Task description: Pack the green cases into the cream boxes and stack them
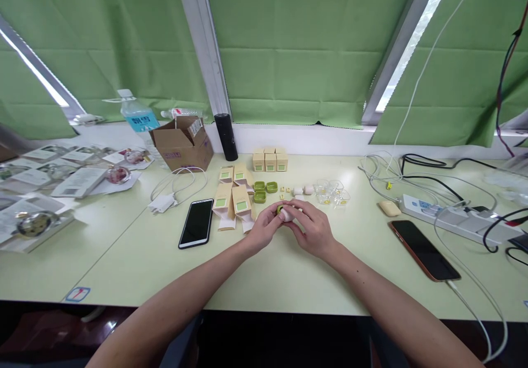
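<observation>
Both hands meet at the middle of the table around a small white rounded piece with a green part (284, 214). My left hand (262, 229) pinches it from the left, with the thumb along its near side. My right hand (312, 229) closes on it from the right, its fingers partly covering it. Just beyond lie three green square cups (259, 197) and several tiny yellow pieces (282, 196). Small white rounded pieces (297, 191) and clear plastic cups (330, 191) sit to their right. Several opened kraft boxes (241, 201) stand by my left hand.
Closed small boxes (270, 162) stand at the back, near a black cylinder (226, 137) and a cardboard carton (185, 147). One phone (196, 223) lies left, another (424, 250) right, beside a power strip (449, 218) and cables. Packaged items (78, 182) cover the far left.
</observation>
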Demonstrator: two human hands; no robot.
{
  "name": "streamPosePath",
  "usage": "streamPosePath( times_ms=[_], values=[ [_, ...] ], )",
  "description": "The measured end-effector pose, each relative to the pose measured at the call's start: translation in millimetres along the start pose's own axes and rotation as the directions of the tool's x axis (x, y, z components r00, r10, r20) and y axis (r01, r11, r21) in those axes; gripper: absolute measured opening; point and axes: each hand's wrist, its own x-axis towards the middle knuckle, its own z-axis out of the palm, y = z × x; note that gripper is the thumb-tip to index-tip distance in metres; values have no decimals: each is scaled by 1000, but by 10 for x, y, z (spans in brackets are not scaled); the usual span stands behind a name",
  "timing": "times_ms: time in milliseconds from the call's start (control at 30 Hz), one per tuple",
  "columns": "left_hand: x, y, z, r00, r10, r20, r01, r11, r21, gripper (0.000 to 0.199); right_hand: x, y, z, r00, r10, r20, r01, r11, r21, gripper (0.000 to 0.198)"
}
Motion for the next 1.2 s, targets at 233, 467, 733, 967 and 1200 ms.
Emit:
streamPosePath(
  times_ms=[233,467,733,967,1200],
  values=[
    [19,14,-4,1000,5,15,-6,997,71,45,-13,5,19,1000,-19,-23,19,1000,18,39],
    [26,23,43,997,77,1,-77,982,172,51,1,-11,30,998,-46,-29,47,999,16,44],
    [-12,33,12,995,68,71,-76,989,125,50,3,-8,20,999,-35,-36,36,999,31,44],
    [-5,-5,-15,996,-27,87,31,999,-43,57,-62,9,57,1000,-4,15,4,1000,24,53],
    [-28,82,14,997,-57,53,64,988,-138,59,-61,-41,74,995,53,82,-59,996,69,58]
  ],
)
